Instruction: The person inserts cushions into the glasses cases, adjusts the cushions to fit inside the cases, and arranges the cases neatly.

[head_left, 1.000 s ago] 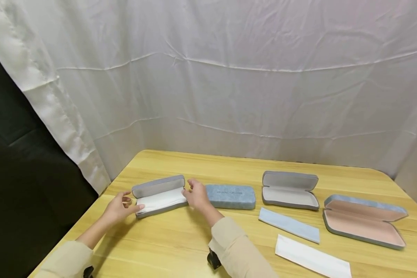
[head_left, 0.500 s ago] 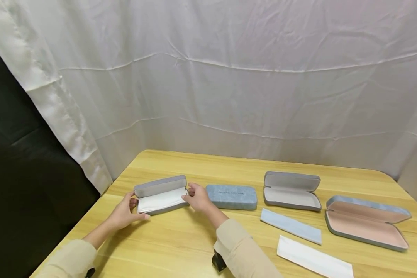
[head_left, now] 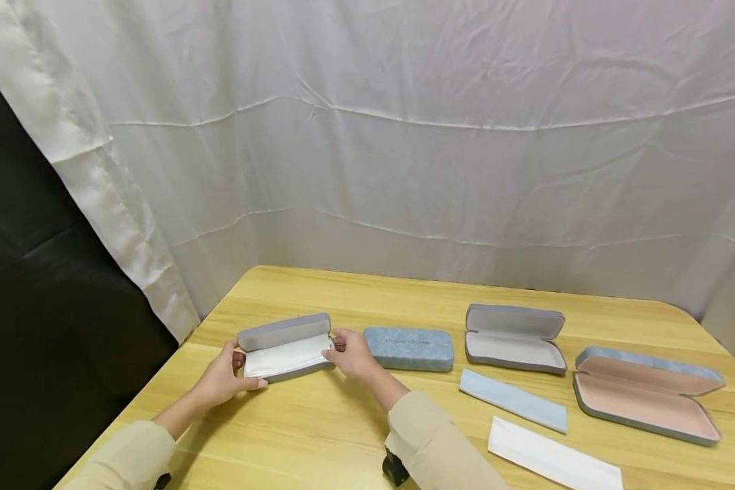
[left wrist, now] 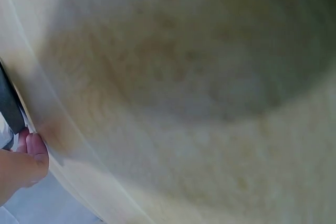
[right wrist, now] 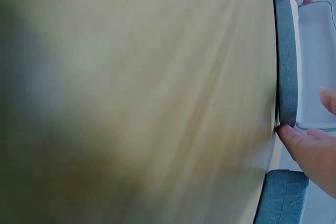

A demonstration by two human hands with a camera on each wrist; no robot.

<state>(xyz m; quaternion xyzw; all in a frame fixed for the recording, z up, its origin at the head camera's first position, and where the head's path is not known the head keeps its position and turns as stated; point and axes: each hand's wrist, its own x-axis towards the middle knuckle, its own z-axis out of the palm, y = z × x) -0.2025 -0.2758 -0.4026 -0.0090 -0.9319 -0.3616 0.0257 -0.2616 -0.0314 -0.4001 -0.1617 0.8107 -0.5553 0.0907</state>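
A grey glasses case (head_left: 284,333) stands with its lid raised at the left of the table, and a folded white cloth (head_left: 288,357) lies in its base. My left hand (head_left: 222,378) holds the case's left end, fingers behind it and thumb at the front bottom corner. At the other end, my right hand (head_left: 353,355) grips the right side, its thumb by the cloth's edge. The right wrist view shows the case's front wall (right wrist: 286,56) between the two hands, right fingertips at its near end. Only part of the left hand (left wrist: 23,169) shows in the left wrist view.
A closed blue glasses case (head_left: 408,349) lies just right of my right hand. Farther right are an open grey case (head_left: 514,350) and an open blue case with pink lining (head_left: 646,401). A folded blue cloth (head_left: 513,399) and a white cloth (head_left: 554,452) lie in front.
My left hand has closed in on the case's left end, its thumb going from the cloth to the front edge. My right fingers have come down onto the right end.
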